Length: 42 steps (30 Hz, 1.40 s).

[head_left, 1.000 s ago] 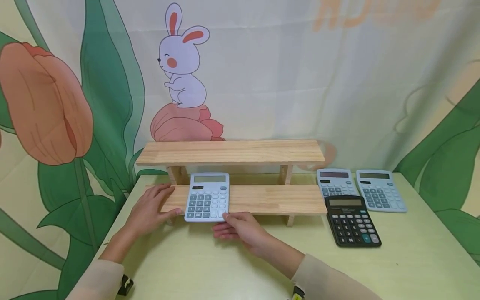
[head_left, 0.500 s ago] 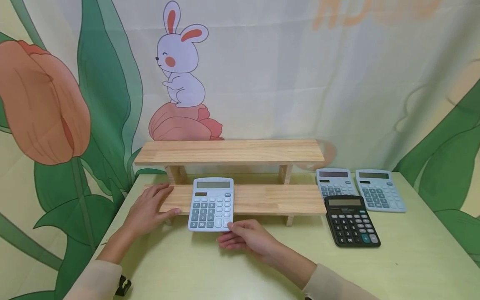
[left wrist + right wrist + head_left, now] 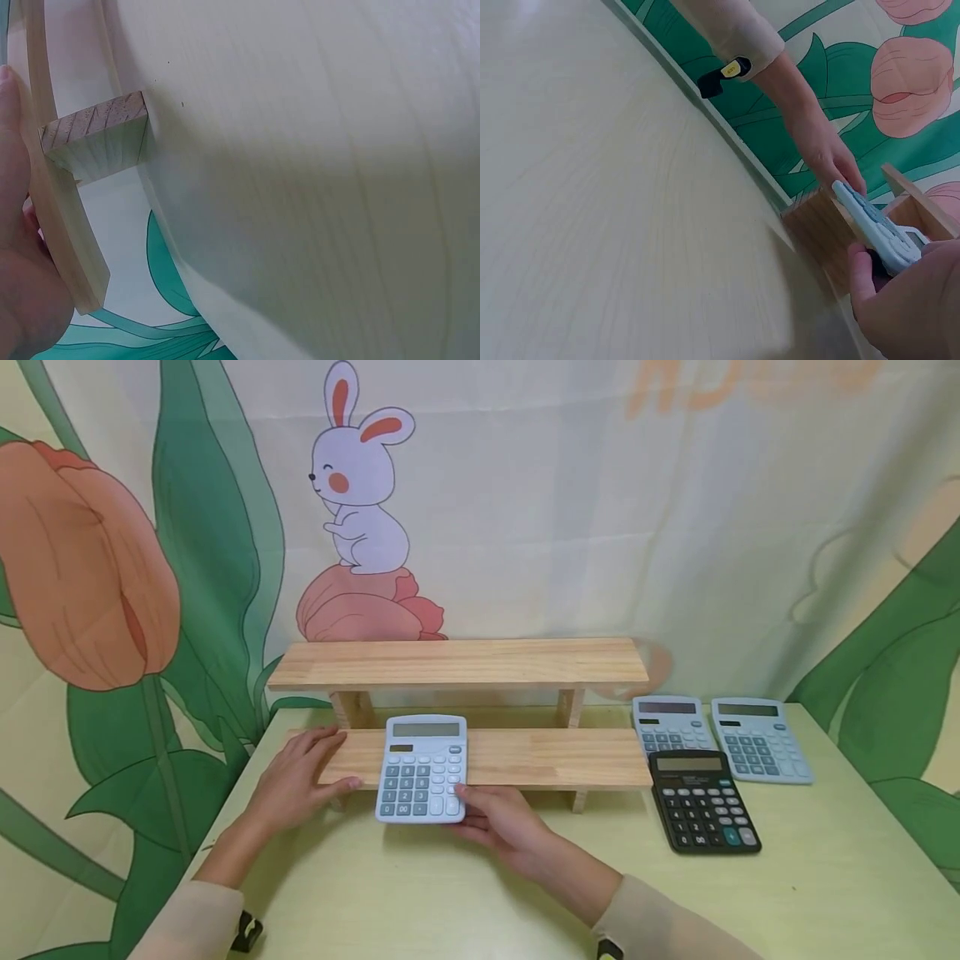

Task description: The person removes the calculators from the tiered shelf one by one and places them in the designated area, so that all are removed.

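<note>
My right hand [image 3: 510, 831] pinches a pale blue calculator [image 3: 420, 772] at its lower right corner, thumb on the front and fingers underneath. The calculator faces me, and its upper part overlaps the lower step of a two-tier wooden shelf [image 3: 555, 758]. In the right wrist view the calculator [image 3: 881, 229] is seen nearly edge-on above that hand [image 3: 915, 300]. My left hand [image 3: 296, 781] holds the left end of the lower step, thumb at its front edge and fingers over the top. The left wrist view shows part of this hand [image 3: 26, 262] against the board [image 3: 71, 240].
Right of the shelf, two more pale blue calculators [image 3: 759, 739] lie on the light table [image 3: 825, 868]. A black calculator [image 3: 705, 802] lies in front, overlapping one of them. The upper step [image 3: 461, 664] stands behind, before a printed curtain [image 3: 525, 527].
The calculator has shifted slightly right and toward me. Since half a second ago it stays put while my right hand slides a little up its right side. My left hand keeps its place.
</note>
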{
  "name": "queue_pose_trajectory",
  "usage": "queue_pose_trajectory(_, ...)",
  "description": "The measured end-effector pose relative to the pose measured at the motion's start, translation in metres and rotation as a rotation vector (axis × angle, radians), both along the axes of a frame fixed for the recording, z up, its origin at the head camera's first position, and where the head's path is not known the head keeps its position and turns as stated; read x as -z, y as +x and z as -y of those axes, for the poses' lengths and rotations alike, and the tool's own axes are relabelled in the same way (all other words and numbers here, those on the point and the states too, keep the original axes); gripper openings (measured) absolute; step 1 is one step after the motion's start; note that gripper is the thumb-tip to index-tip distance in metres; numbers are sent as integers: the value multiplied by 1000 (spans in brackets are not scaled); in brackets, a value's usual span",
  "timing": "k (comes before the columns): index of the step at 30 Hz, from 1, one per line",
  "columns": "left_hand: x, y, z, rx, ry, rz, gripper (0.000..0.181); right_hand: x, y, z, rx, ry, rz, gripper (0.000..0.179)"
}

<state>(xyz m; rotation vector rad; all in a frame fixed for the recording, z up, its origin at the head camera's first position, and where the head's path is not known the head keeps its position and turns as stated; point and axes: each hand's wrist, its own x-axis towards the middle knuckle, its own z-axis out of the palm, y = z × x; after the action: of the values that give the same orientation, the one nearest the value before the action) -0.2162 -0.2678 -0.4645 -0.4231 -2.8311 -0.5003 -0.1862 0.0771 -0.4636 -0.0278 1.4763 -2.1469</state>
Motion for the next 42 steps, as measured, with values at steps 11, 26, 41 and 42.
queue_pose_trajectory(11,3,-2,2,7,-18,-11,89,0,4,6,-14,17,-66,35)
queue_pose_trajectory(26,3,-1,1,3,-23,-14,89,-4,8,0,13,121,-205,33)
queue_pose_trajectory(41,5,-2,2,12,-2,-22,87,-25,6,-47,-84,196,-335,36)
queue_pose_trajectory(42,5,-2,2,12,0,-23,87,-27,5,-52,-86,207,-341,36)
